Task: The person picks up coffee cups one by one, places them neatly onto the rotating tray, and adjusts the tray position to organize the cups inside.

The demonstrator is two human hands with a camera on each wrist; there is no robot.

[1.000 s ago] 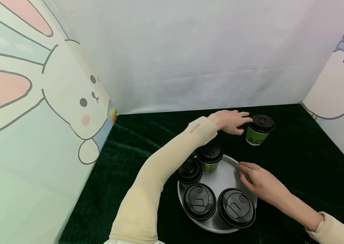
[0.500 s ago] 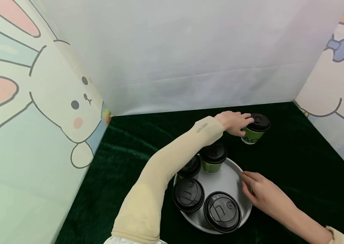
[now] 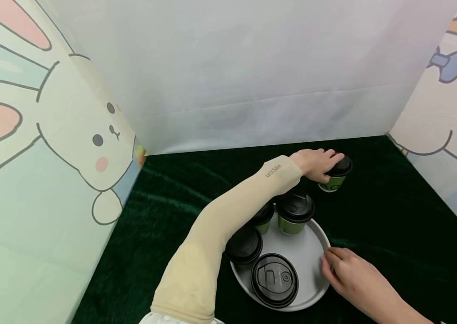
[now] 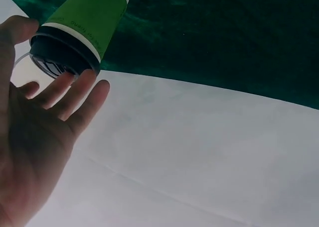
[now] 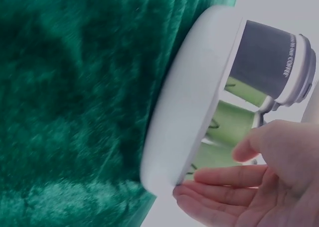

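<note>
Beyond the tray stands a green paper cup (image 3: pixel 331 184) with a black lid. My left hand (image 3: pixel 314 163) reaches over that lid, fingers spread and thumb on the near side. In the left wrist view, the thumb and fingertips lie around the lid (image 4: pixel 60 50). My right hand (image 3: pixel 354 274) touches the right rim of a round light-grey tray (image 3: pixel 309 270); in the right wrist view its fingers are nearly straight, fingertips right at the rim. Several lidded cups stand on the tray, including a dark one (image 5: pixel 261 60) with lettering and a green one (image 3: pixel 291 226) at the back.
A dark green velvet cloth (image 3: pixel 163 252) covers the table. A pale fabric wall (image 3: pixel 252 72) rises behind it. Side panels carry cartoon prints, including a rabbit (image 3: pixel 86 126) on the left. My left sleeve (image 3: pixel 212 229) crosses above the tray and partly hides the cups.
The tray has turned clockwise with its cups, the right hand at its rim drawing nearer to me. My left hand has moved right, over the lone cup's lid.
</note>
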